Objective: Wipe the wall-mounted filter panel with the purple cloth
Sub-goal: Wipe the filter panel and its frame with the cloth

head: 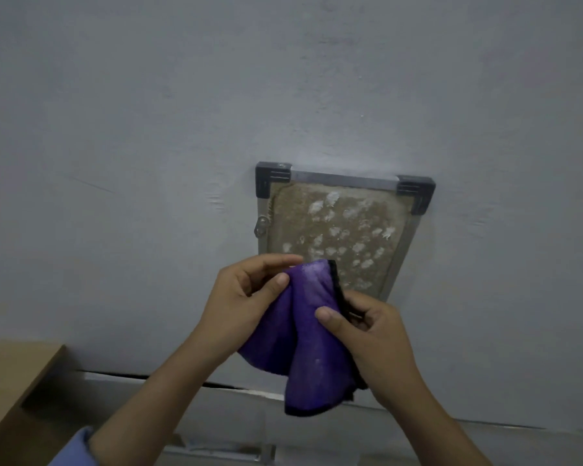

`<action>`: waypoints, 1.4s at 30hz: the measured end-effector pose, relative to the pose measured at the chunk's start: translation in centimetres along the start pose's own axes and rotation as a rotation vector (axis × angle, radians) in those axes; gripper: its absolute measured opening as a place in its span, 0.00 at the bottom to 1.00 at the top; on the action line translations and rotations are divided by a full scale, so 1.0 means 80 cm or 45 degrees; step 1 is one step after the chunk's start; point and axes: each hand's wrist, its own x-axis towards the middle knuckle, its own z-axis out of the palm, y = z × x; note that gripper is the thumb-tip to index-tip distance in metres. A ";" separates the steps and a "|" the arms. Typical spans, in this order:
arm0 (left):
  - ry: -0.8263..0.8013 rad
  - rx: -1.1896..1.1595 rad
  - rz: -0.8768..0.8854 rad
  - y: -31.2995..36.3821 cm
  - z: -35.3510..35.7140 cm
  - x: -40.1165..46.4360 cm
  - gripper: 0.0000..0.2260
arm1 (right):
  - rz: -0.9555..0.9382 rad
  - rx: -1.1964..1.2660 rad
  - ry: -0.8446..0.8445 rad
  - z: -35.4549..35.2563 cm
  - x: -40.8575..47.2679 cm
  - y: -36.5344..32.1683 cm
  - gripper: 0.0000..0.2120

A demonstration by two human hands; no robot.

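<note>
Now I see my left hand (246,297) and my right hand (367,334) both pinching the purple cloth (308,338), held just in front of the dusty filter panel (334,227) on the wall (148,129).

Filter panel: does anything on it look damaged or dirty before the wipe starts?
Yes. The filter panel mat is brown and dotted with whitish clumps. Both hands hold the purple cloth in front of its lower edge.
</note>
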 end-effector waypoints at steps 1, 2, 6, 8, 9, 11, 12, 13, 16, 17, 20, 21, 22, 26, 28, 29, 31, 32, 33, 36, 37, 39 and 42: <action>0.015 0.092 0.046 0.002 0.000 0.006 0.13 | 0.042 0.038 0.050 -0.002 -0.001 -0.004 0.10; 0.059 0.211 0.123 0.004 -0.001 0.012 0.11 | 0.081 0.070 0.114 -0.004 -0.002 -0.007 0.13; 0.259 1.079 0.743 0.012 -0.024 0.047 0.15 | 0.018 0.027 0.442 -0.016 -0.006 -0.024 0.12; 0.248 1.416 0.944 0.013 -0.038 0.065 0.22 | -0.155 -0.192 0.609 -0.024 -0.009 -0.032 0.06; 0.224 1.551 0.974 0.013 -0.042 0.072 0.26 | -0.252 -0.295 0.694 -0.029 -0.008 -0.034 0.04; 0.164 1.761 0.964 0.010 -0.049 0.081 0.34 | -0.472 -0.505 0.857 -0.036 -0.001 -0.034 0.06; 0.132 1.831 0.950 0.008 -0.053 0.084 0.38 | -0.594 -0.606 0.916 -0.036 0.007 -0.032 0.07; 0.102 1.877 0.933 0.006 -0.056 0.086 0.42 | -0.709 -0.718 0.958 -0.033 0.018 -0.030 0.07; 0.065 1.941 0.903 0.005 -0.064 0.089 0.49 | -0.954 -1.063 0.999 -0.013 0.063 -0.015 0.14; 0.062 1.959 0.900 0.005 -0.066 0.091 0.50 | -1.007 -1.160 0.978 -0.006 0.077 -0.006 0.16; 0.051 1.999 0.908 0.004 -0.069 0.093 0.54 | -1.102 -1.446 1.017 0.004 0.105 0.026 0.15; 0.045 2.003 0.921 0.004 -0.071 0.094 0.54 | -1.101 -1.526 1.080 0.003 0.109 0.035 0.15; 0.041 2.002 0.935 0.004 -0.072 0.095 0.54 | -1.100 -1.597 1.137 0.000 0.112 0.041 0.15; 0.024 1.984 0.965 0.005 -0.075 0.098 0.55 | -1.142 -1.724 0.975 -0.009 0.118 0.054 0.20; 0.026 1.977 0.968 0.004 -0.074 0.099 0.55 | -1.121 -1.702 0.849 -0.008 0.119 0.057 0.24; 0.028 1.979 0.969 0.003 -0.074 0.099 0.55 | -1.122 -1.680 0.824 -0.009 0.121 0.058 0.25; 0.030 1.976 0.969 0.001 -0.073 0.101 0.55 | -1.153 -1.651 0.805 -0.011 0.124 0.059 0.24; 0.029 1.970 0.968 0.000 -0.073 0.101 0.56 | -1.175 -1.648 0.804 -0.012 0.126 0.060 0.24; 0.027 1.961 0.966 -0.001 -0.073 0.102 0.56 | -1.195 -1.651 0.807 -0.011 0.127 0.061 0.23; 0.021 1.926 0.966 0.000 -0.073 0.102 0.56 | -1.262 -1.666 0.825 -0.004 0.128 0.061 0.26; 0.017 1.919 0.969 0.000 -0.073 0.102 0.55 | -1.283 -1.661 0.823 -0.003 0.128 0.060 0.26; 0.005 1.928 0.978 0.002 -0.075 0.102 0.55 | -1.297 -1.643 0.797 -0.002 0.127 0.056 0.26; -0.001 1.992 0.962 0.005 -0.078 0.102 0.56 | -1.304 -1.685 0.698 -0.009 0.120 0.047 0.24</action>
